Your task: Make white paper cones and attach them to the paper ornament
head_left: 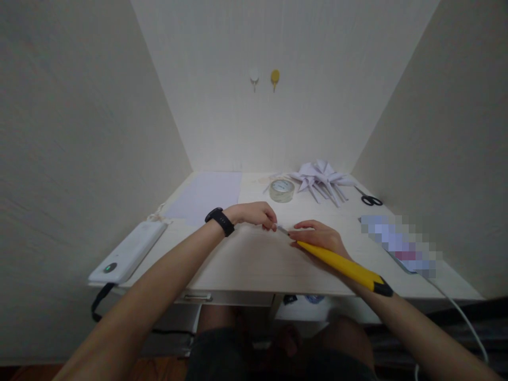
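— So, where does the yellow utility knife (pixel 341 264) lie?
— Near the desk's (pixel 254 264) front edge, gripped in the right hand (pixel 317 237), blade tip toward ten o'clock.
— And the fingers?
— Curled tight round the handle, forefinger stretched along its top. The left hand (pixel 254 214) sits at the blade's ten o'clock, fingertips bunched and pressing down on the desk just beside the tip.
— Beyond them?
— A tape roll (pixel 282 190) at twelve o'clock, folded paper shapes (pixel 321 180) and scissors (pixel 370 199) toward two.
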Demonstrator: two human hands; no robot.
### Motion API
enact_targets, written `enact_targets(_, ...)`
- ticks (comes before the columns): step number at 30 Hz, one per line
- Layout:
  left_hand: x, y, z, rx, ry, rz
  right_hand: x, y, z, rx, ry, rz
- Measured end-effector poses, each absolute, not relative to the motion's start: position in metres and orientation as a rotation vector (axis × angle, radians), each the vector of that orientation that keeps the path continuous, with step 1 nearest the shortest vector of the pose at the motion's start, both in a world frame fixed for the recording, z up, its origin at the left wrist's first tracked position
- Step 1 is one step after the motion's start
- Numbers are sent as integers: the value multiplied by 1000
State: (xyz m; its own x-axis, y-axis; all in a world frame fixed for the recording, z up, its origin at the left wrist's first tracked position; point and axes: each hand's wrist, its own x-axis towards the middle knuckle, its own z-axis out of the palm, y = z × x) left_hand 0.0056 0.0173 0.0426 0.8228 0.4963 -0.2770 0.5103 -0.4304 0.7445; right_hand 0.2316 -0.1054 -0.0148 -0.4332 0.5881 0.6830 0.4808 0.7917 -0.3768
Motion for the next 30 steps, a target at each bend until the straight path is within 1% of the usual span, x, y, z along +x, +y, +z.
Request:
enact_targets(3, 3, 18, 42, 2072, 731, -72, 235, -104, -13, -724, -2192, 182)
enact_targets(9, 9, 11, 37, 2051, 715, 24, 214, -118, -12, -947, -1879, -97)
enact_targets(11, 10, 10, 38, 2064, 713, 33, 211, -121, -10, -996, -1829, -124)
enact_targets(13, 10, 10, 39, 2089, 715, 35, 214, -120, -7, -964, -1875, -38)
enact_targets(16, 6, 10, 40, 2092, 713, 22, 223, -118, -4, -782, -2032, 157)
enact_targets(18, 4, 9, 40, 2073, 710, 20, 226, -117, -4, -756, -2042, 216)
enact_targets(24, 7, 1, 34, 2101, 731, 97, 214, -122, -15, -1188, -1686, 115)
enact_targets(30, 8, -6, 32, 2126, 728, 126, 213, -129, -17, -1107, -1711, 155)
